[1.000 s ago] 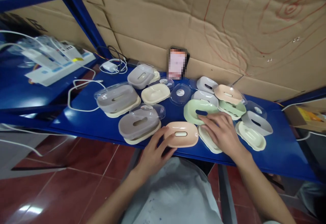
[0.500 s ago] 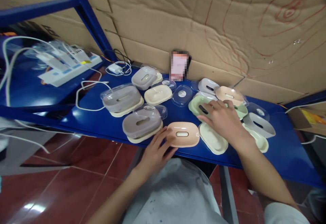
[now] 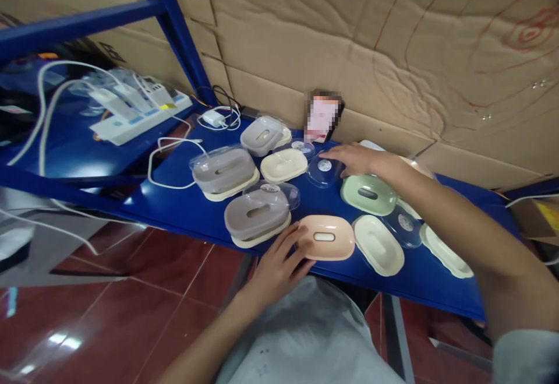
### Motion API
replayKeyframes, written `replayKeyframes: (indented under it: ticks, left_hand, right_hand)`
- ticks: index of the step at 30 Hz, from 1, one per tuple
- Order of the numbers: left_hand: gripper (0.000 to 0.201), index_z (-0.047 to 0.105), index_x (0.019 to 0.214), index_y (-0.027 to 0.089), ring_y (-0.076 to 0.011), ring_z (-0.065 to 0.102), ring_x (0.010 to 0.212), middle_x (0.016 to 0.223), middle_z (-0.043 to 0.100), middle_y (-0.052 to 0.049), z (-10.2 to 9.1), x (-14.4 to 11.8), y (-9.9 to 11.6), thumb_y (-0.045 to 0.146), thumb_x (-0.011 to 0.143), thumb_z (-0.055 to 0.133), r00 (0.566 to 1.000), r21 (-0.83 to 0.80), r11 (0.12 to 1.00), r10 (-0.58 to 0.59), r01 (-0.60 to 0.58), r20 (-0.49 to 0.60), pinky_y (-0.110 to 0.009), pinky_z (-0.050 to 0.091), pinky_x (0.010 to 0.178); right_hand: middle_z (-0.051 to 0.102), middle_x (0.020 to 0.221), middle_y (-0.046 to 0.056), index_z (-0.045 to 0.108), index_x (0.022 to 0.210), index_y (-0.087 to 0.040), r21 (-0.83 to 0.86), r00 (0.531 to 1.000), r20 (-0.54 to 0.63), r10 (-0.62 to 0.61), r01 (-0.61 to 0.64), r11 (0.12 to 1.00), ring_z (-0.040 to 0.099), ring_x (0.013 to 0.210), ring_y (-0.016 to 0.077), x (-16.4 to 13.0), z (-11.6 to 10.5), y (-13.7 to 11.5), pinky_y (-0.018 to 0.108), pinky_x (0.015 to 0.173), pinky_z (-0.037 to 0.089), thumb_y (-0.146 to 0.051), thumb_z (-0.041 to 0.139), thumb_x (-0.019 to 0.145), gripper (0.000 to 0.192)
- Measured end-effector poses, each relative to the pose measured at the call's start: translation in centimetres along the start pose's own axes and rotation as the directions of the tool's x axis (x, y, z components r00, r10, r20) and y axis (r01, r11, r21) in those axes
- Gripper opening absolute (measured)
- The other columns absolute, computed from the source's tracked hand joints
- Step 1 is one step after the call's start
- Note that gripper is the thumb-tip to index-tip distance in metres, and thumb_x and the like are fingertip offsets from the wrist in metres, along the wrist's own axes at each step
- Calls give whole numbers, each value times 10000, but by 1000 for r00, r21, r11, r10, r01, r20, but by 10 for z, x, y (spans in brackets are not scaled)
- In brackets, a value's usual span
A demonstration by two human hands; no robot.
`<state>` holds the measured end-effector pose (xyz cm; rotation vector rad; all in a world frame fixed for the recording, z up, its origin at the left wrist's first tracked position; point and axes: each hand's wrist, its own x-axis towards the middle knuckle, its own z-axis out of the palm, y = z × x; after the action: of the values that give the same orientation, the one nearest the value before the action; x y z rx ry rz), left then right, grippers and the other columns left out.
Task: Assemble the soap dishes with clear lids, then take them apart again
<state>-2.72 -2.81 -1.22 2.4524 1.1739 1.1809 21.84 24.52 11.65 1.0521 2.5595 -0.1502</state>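
Left hand (image 3: 279, 264) fingers rest on peach dish (image 3: 326, 237) at shelf (image 3: 183, 209) front edge, long axis left-right. Right hand (image 3: 356, 159), fingers spread, touches clear lid (image 3: 324, 169) beside green dish (image 3: 369, 194).

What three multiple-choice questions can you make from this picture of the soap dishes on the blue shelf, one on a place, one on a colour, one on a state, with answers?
1. Where is the right hand?
A. On the floor
B. Reaching to the clear lid at the back of the blue shelf
C. On the power strip

2. What colour is the soap dish piece at the left hand?
A. Peach
B. Black
C. Red

3. How does the green dish piece lie?
A. Held in the air
B. Flat on the shelf, untouched
C. Stacked on a grey one

Answers: 1 B, the fingers stretch over the clear lid. 2 A, it is pale peach. 3 B, no hand is on it.
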Motion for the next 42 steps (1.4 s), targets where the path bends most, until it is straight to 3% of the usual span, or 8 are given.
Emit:
replayKeyframes:
  ticks: [7, 11, 15, 21, 24, 28, 33, 42]
  left_hand:
    - [312, 666, 1311, 161, -346, 561, 1496, 1467, 653, -184, -2, 3, 1, 202, 1011, 741, 1000, 6, 1000, 5, -5, -2, -517, 576, 1196]
    - [301, 664, 1303, 166, -345, 574, 1485, 1453, 664, -178, -3, 3, 1, 220, 1016, 739, 1000, 11, 1000, 3, -3, -4, -513, 588, 1184]
    - [336, 644, 1337, 197, -355, 573, 1495, 1464, 663, -171, -2, 2, 1, 208, 1014, 736, 1000, 14, 1000, -7, 7, 0, -539, 587, 1184]
    - [488, 576, 1447, 247, -344, 619, 1450, 1518, 606, -177, -1, 0, 1, 220, 996, 761, 997, -48, 997, -62, 59, -54, -514, 612, 1153]
    - [661, 475, 1556, 266, -339, 629, 1441, 1607, 504, -210, -2, -2, 1, 245, 979, 795, 986, -104, 988, -127, 116, -110, -521, 607, 1156]
    - [813, 366, 1648, 286, -355, 575, 1498, 1640, 483, -211, -4, -2, 0, 281, 969, 814, 985, -160, 977, -154, 140, -80, -564, 578, 1180]
    - [740, 389, 1648, 283, -313, 558, 1518, 1627, 536, -176, -7, -1, -3, 287, 1010, 764, 990, -145, 980, -138, 137, 4, -502, 573, 1190]
    - [633, 461, 1598, 285, -332, 539, 1536, 1666, 490, -184, -7, 0, 0, 334, 1029, 734, 992, -102, 987, -116, 121, 55, -516, 563, 1198]
  right_hand:
    - [614, 1464, 208, 433, 1687, -259, -166, 996, -12, -86, 83, 983, 580, 1324, 414, 1, -3, -9, 493, 1055, 437, -264, 805, 845, 920]
    - [545, 1607, 172, 532, 1608, -259, 24, 997, 3, -73, 73, 997, 527, 1418, 425, -2, -2, -6, 541, 1154, 402, -437, 873, 780, 913]
    - [673, 1483, 109, 495, 1596, -265, 258, 998, 51, -43, 28, 966, 667, 1280, 315, -3, -2, -11, 421, 1075, 525, -474, 876, 786, 920]
    - [567, 1615, 148, 512, 1606, -256, 160, 949, -306, -74, 128, 979, 594, 1431, 342, -65, -14, -51, 522, 1193, 466, -555, 731, 980, 728]
    - [483, 1694, 161, 558, 1586, -280, 74, 895, -441, -60, 103, 992, 536, 1503, 366, -122, 12, -92, 582, 1216, 437, -559, 642, 1051, 609]
    - [457, 1718, 156, 470, 1661, -291, 95, 875, -483, -17, 72, 993, 472, 1569, 354, -169, 77, -143, 585, 1219, 465, -504, 617, 1075, 641]
    - [345, 1786, 104, 362, 1717, -340, 206, 858, -513, 42, 76, 976, 313, 1663, 342, -170, 127, -167, 610, 1267, 450, -444, 639, 1069, 712]
    - [246, 1817, 109, 139, 1765, -390, 258, 789, -612, 56, 132, 957, 240, 1681, 345, -162, 147, -165, 613, 1280, 444, -372, 721, 1022, 944]
